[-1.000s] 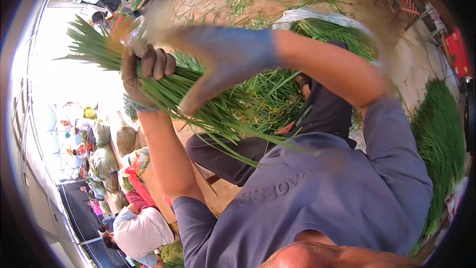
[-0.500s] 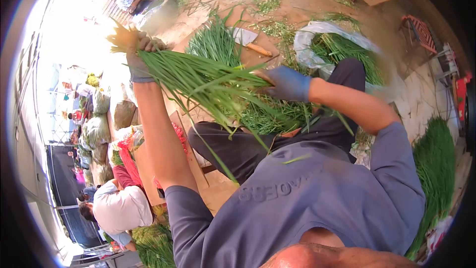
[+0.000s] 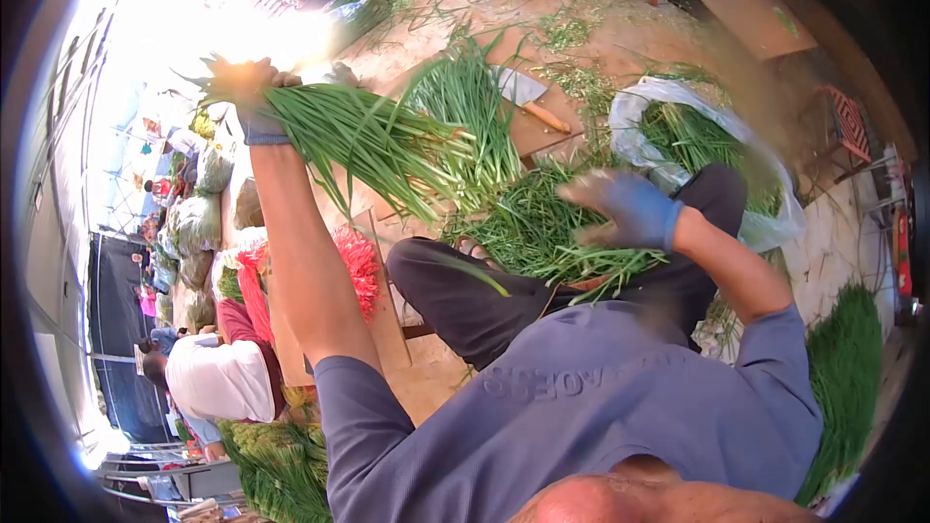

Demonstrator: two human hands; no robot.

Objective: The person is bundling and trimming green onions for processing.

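Bunch [image 3: 363, 140] slants rightward from left grip [image 3: 260, 97], seemingly closed.

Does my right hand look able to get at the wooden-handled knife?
Probably yes: the right hand seems empty, and the handle of the knife lies uncovered on the board.

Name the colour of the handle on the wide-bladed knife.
The wide-bladed knife has an orange-brown handle, seen best in the head view.

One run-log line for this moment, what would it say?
left hand: holding green bunch | right hand: open, by loose greens | cleaver: on board
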